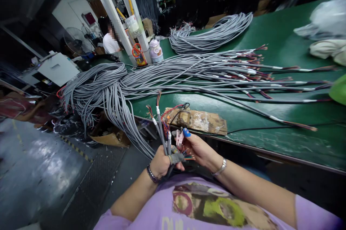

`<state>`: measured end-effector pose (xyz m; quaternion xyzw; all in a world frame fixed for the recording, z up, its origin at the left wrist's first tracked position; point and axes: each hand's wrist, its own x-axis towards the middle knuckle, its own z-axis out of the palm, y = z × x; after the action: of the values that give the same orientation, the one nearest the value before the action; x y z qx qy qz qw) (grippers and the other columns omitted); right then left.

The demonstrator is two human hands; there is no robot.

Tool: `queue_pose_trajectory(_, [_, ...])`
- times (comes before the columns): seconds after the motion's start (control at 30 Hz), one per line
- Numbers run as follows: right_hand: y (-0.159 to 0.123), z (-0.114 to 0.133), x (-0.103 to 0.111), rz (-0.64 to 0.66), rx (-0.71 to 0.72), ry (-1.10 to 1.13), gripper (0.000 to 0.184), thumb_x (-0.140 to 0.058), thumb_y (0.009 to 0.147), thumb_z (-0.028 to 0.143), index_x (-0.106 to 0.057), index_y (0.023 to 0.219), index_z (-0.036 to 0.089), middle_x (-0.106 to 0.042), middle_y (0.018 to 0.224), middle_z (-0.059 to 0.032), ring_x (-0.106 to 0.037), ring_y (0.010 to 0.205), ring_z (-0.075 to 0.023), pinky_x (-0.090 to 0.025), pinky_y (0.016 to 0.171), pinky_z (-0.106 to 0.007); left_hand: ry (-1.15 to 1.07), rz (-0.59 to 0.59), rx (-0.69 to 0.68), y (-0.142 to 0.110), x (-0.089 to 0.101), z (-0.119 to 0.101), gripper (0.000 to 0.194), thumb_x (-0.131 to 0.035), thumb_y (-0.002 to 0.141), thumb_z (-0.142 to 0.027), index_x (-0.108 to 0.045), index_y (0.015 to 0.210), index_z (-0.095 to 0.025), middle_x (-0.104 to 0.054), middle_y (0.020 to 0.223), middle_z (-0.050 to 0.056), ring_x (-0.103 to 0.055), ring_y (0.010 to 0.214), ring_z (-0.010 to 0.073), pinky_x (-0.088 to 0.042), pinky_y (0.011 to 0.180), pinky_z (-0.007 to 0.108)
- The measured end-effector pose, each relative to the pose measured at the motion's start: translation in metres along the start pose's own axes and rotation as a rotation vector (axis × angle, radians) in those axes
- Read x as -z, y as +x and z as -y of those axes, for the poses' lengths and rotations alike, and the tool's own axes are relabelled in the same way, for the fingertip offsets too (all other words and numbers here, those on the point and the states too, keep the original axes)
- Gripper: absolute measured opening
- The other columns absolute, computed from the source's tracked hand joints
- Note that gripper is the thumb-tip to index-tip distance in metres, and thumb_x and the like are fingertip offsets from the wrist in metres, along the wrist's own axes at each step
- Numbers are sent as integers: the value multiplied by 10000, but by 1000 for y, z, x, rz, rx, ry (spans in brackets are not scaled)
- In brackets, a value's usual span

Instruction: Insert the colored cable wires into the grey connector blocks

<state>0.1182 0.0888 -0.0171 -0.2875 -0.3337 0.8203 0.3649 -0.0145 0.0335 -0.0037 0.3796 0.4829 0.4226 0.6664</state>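
My left hand (160, 160) is closed around several grey cables (161, 132), whose ends with white tape and thin coloured wires point upward. Grey wrapping covers a finger or thumb of that hand. Between the fingertips of my right hand (198, 149) is a pale pink clip (179, 138), close beside the cable ends. A blue cover (186, 132) sits on one of the right fingertips. Thin coloured wires (189, 157) stick out sideways just below the clip, between my two hands. Partly hidden are the right hand's other fingers.
A large bundle of grey cables (151, 75) lies along the green table (270, 143) and hangs over its left edge. A coiled bundle (213, 35) is behind it. A worn board (208, 122) lies at the front edge. Behind the table is a person (110, 43).
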Motion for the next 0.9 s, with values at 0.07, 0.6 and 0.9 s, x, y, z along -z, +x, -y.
queue_pose_trajectory(0.07, [0, -2, 3, -5, -13, 85, 548, -608, 678, 683, -646, 836, 160, -638, 693, -48, -557, 607, -155, -436, 586, -285, -14, 2, -9, -2, 0, 0, 352, -797, 551, -393, -555, 516, -140, -549, 388, 0, -570, 395, 151, -444, 451, 252])
queue_pose_trajectory(0.6, [-8, 1, 1, -7, -32, 161, 410, -679, 697, 558, -655, 794, 161, -588, 654, -11, -521, 603, -123, -439, 583, -252, -76, -60, -122, -11, -3, -1, 362, -771, 621, -411, -528, 545, -155, -560, 404, -7, -580, 410, 153, -446, 459, 250])
queue_pose_trajectory(0.9, [-5, 4, -5, -90, -12, 153, 399, -731, 648, 534, -640, 744, 157, -616, 681, -22, -504, 568, -118, -406, 552, -256, -73, -102, -73, -7, -4, 2, 357, -781, 583, -424, -554, 562, -150, -542, 389, -17, -562, 397, 141, -458, 465, 250])
